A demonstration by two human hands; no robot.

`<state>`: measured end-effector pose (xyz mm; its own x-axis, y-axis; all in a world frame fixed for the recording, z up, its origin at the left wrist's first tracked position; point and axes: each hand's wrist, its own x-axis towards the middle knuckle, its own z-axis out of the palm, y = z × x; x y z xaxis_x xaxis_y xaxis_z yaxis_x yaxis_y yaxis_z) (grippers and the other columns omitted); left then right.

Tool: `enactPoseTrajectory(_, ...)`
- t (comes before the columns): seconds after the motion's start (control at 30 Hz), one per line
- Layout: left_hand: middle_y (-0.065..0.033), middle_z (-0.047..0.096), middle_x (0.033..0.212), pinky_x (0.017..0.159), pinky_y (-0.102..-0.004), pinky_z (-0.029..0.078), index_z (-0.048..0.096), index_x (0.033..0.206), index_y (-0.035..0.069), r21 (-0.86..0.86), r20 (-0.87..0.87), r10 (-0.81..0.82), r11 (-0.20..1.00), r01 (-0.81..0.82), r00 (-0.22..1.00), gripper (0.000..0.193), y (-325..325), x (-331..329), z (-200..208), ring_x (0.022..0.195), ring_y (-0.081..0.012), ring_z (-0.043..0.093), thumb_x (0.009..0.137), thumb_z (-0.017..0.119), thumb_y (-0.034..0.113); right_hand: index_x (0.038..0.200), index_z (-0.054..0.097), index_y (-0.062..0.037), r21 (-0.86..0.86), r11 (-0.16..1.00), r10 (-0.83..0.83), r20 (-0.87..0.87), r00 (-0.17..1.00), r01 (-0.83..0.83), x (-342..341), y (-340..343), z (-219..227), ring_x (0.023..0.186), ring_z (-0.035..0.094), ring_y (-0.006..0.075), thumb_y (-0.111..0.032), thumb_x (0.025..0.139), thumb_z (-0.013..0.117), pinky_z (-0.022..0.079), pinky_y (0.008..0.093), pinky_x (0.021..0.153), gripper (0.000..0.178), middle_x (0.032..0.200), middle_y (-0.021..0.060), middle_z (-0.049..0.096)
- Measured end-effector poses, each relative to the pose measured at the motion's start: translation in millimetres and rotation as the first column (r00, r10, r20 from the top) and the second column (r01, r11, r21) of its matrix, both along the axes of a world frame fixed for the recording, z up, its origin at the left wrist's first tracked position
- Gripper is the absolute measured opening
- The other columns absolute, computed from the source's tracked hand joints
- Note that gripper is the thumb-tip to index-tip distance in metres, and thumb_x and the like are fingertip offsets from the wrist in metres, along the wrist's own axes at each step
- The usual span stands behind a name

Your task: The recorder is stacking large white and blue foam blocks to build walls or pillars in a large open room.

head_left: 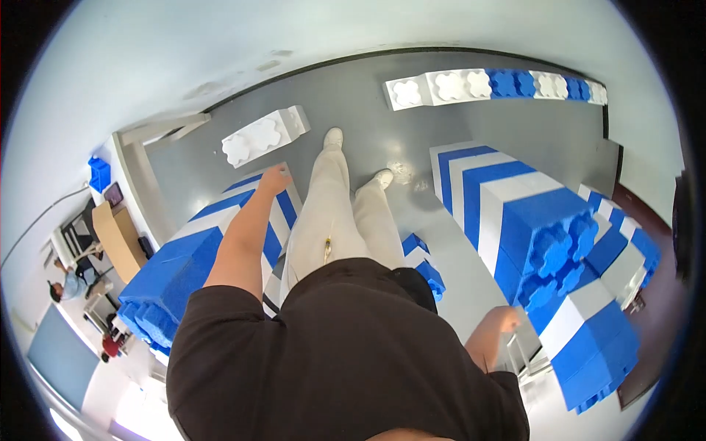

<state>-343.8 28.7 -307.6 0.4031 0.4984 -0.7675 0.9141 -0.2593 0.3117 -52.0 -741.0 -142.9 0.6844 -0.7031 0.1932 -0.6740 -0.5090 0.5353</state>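
Observation:
My left hand (274, 180) hangs at my left side with its fingers curled, and nothing shows in it. It overlaps the far end of a tall stack of blue and white building blocks (176, 268); whether it touches the stack I cannot tell. My right hand (503, 320) is bent back at my right side, loosely closed, with no object visible in it. Beyond that hand rises another striped stack of large studded blocks (507, 202). A white metal frame (523, 359) lies close beside my right hand.
White studded blocks (259, 138) sit on the grey floor (349, 92) ahead left. A row of white and blue blocks (471, 87) runs along the far wall. More striped stacks (588, 334) stand at the right, and a low one (421, 261) beside my legs. People (73, 283) appear far left.

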Motion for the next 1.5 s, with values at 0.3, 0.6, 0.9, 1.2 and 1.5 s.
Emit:
enactPoseTrajectory(0.3,-0.0145,0.038,0.141,0.1,-0.0529,0.038,0.033,0.14,0.011,0.099,-0.458,-0.113,0.979,0.176,0.882,0.075,64,27,-44,0.129,-0.0332,0.039,0.075,0.068,0.021,0.117,0.057,-0.0051,0.992,0.048,0.983,-0.026,0.182,-0.113,-55,335,-66,0.089,0.064,0.0237,-0.028,0.089,0.06,0.049,0.0343,0.076,0.036,0.101,0.0144,0.065)
enactPoseTrajectory(0.6,-0.0166,0.012,0.153,0.109,-0.0593,0.016,0.007,0.149,0.023,0.228,-0.549,-0.265,0.865,0.447,0.793,0.097,90,37,-124,0.143,-0.0315,0.009,0.073,0.065,0.008,0.117,0.055,-0.0017,0.99,0.128,0.738,-0.13,0.663,0.051,-3,463,-90,0.087,0.064,0.0248,-0.021,0.09,0.057,0.049,0.0328,0.076,0.033,0.095,0.0152,0.065)
enactPoseTrajectory(0.9,-0.0189,0.037,0.131,0.108,-0.0614,0.017,0.013,0.148,0.029,0.402,-0.294,-0.398,0.774,0.49,0.869,0.109,114,21,-159,0.132,-0.0355,0.028,0.06,0.075,0.013,0.118,0.054,-0.002,0.957,0.203,0.839,-0.279,0.467,0.206,-48,490,-149,0.094,0.061,0.029,-0.024,0.087,0.062,0.048,0.0369,0.083,0.039,0.104,0.0166,0.062)
enactPoseTrajectory(1.2,-0.0228,0.04,0.123,0.107,-0.0566,0.024,0.034,0.141,0.016,0.173,0.447,-0.357,0.934,0.313,0.82,0.107,51,131,-57,0.12,-0.0409,0.036,0.047,0.082,0.028,0.141,0.024,0.0028,0.99,-0.119,0.611,0.137,0.78,-0.081,-57,569,-203,0.127,0.038,0.0316,-0.024,0.086,0.064,0.035,0.0373,0.102,0.073,0.142,0.0212,0.033)
enactPoseTrajectory(1.5,-0.0211,0.028,0.141,0.108,-0.0555,0.026,0.034,0.14,0.015,0.123,0.679,-0.421,0.872,0.473,0.601,0.096,16,142,-102,0.135,-0.038,0.025,0.058,0.082,0.026,0.118,0.051,0.0074,0.992,-0.039,0.427,-0.095,0.899,0.123,8,525,-208,0.09,0.059,0.0164,-0.031,0.087,0.066,0.046,0.0282,0.08,0.051,0.102,0.0132,0.064)
